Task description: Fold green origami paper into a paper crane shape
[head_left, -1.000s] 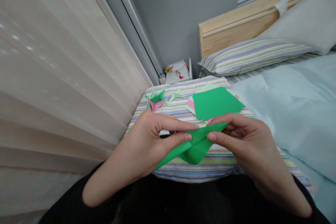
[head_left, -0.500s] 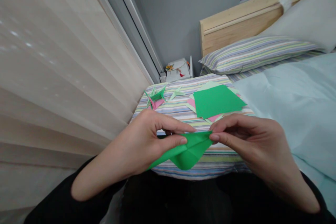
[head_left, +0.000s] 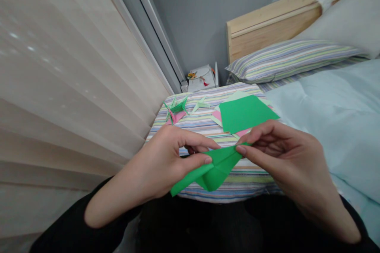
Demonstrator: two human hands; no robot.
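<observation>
Soft, even daylight seems to come through the pale pleated curtain (head_left: 68, 87) at nine o'clock, with small bright flecks on it toward ten o'clock. Shadows stay faint, the folded green paper (head_left: 215, 170) at six o'clock looks slightly soft, and the wide lens bows straight lines near the frame's edges.

I'm pinching a folded green paper (head_left: 215, 170) between my left hand (head_left: 157, 162) and right hand (head_left: 285, 158), with my thumbs and fingertips gripping its upper edges above a striped cover (head_left: 252, 185). Just ahead, a flat green sheet (head_left: 246, 113) is lying partly over pink paper (head_left: 216, 116), while a green origami figure (head_left: 176, 106) is sitting farther left on the cover.
</observation>
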